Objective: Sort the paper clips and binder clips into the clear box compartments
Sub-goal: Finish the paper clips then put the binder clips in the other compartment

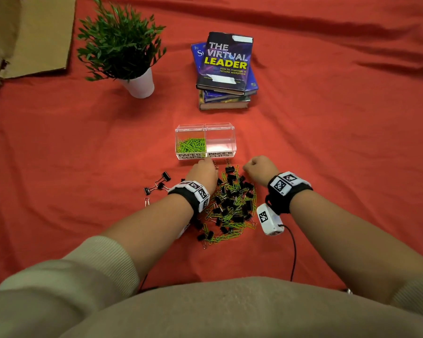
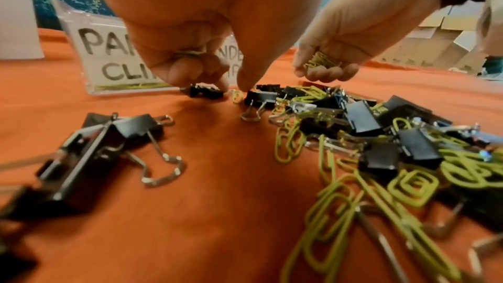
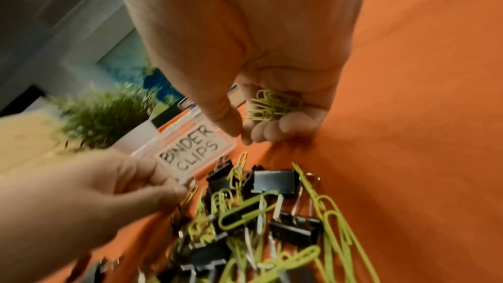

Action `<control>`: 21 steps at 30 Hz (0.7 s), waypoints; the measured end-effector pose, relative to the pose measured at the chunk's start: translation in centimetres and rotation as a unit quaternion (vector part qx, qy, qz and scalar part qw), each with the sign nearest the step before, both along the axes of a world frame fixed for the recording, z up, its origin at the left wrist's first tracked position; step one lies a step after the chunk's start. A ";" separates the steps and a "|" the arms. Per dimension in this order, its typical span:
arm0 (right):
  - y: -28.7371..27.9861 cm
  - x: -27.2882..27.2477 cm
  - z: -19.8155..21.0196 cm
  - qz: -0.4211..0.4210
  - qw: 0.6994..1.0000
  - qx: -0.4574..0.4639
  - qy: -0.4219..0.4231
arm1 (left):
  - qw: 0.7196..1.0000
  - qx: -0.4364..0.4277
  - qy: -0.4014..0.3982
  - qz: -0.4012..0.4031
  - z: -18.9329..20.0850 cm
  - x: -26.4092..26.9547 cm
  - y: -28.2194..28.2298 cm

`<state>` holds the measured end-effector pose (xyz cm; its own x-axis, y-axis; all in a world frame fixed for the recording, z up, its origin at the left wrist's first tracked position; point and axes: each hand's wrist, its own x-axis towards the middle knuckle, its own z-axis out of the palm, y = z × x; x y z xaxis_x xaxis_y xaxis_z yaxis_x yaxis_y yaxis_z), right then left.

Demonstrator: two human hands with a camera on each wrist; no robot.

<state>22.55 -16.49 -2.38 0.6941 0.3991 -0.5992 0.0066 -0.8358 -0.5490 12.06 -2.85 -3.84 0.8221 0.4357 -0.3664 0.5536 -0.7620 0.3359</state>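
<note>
The clear box (image 1: pixel 205 128) stands just beyond my hands. Its left compartment, labelled PAPER CLIPS, holds green paper clips (image 1: pixel 191 145); the right one (image 1: pixel 220 142), labelled BINDER CLIPS, holds nothing. A mixed pile (image 1: pixel 232 206) of black binder clips and green paper clips lies between my wrists. At the pile's far edge my left hand (image 2: pixel 234 89) pinches a green paper clip (image 2: pixel 237 95) against the cloth with thumb and finger. To its right, my right hand (image 3: pixel 245 135) hovers with fingers curled round a bunch of green paper clips (image 3: pixel 272 104).
A few loose binder clips (image 1: pixel 158 184) lie left of the pile. Farther back on the red cloth stand a potted plant (image 1: pixel 122 45) and a stack of books (image 1: pixel 226 69). Cardboard (image 1: pixel 34 35) lies at the far left. A cable (image 1: pixel 294 252) runs beside my right forearm.
</note>
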 end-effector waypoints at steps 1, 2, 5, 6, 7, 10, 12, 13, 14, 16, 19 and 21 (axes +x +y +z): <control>0.5 -0.1 -0.1 0.038 0.999 -0.031 -0.023 | 1.000 0.013 0.004 -0.005 -0.2 0.1 0.0; 1.0 -0.3 -0.2 0.066 0.995 -0.059 -0.043 | 1.000 0.021 0.006 -0.006 -0.2 0.3 0.2; 2.0 -1.0 -0.1 0.121 0.981 -0.121 -0.088 | 1.000 0.011 0.024 0.006 0.1 0.6 0.7; 2.3 -1.2 0.0 0.135 0.978 -0.131 -0.095 | 1.000 0.010 0.029 0.000 0.2 0.6 0.8; 2.5 -1.5 0.0 0.147 0.975 -0.138 -0.097 | 0.999 0.016 0.033 -0.013 0.3 0.5 0.8; 3.1 -2.0 -0.1 0.158 0.973 -0.142 -0.088 | 0.997 0.038 0.046 -0.052 0.5 0.1 0.5; 3.2 -2.2 -0.2 0.168 0.973 -0.131 -0.085 | 0.996 0.048 0.044 -0.063 0.3 -0.2 0.3; 3.1 -2.3 -0.3 0.176 0.973 -0.122 -0.085 | 0.996 0.047 0.039 -0.061 0.2 -0.2 0.3; 2.9 -2.3 -0.4 0.184 0.973 -0.109 -0.086 | 0.997 0.042 0.033 -0.058 0.1 -0.3 0.2; 2.4 -2.3 -0.6 0.199 0.973 -0.080 -0.086 | 0.998 0.032 0.025 -0.057 0.0 -0.4 0.2; 1.5 -2.0 -0.5 0.212 0.974 -0.047 -0.063 | 0.998 0.020 0.031 -0.057 -0.1 -0.3 0.2; 0.8 -1.8 0.0 0.204 0.977 -0.049 -0.046 | 0.998 0.011 0.043 -0.049 0.0 -0.1 0.1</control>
<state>20.72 -15.66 -2.40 0.5415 0.5976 -0.5913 0.3965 -0.8018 -0.4471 11.96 -2.77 -3.85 0.8274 0.3641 -0.4275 0.5020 -0.8207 0.2727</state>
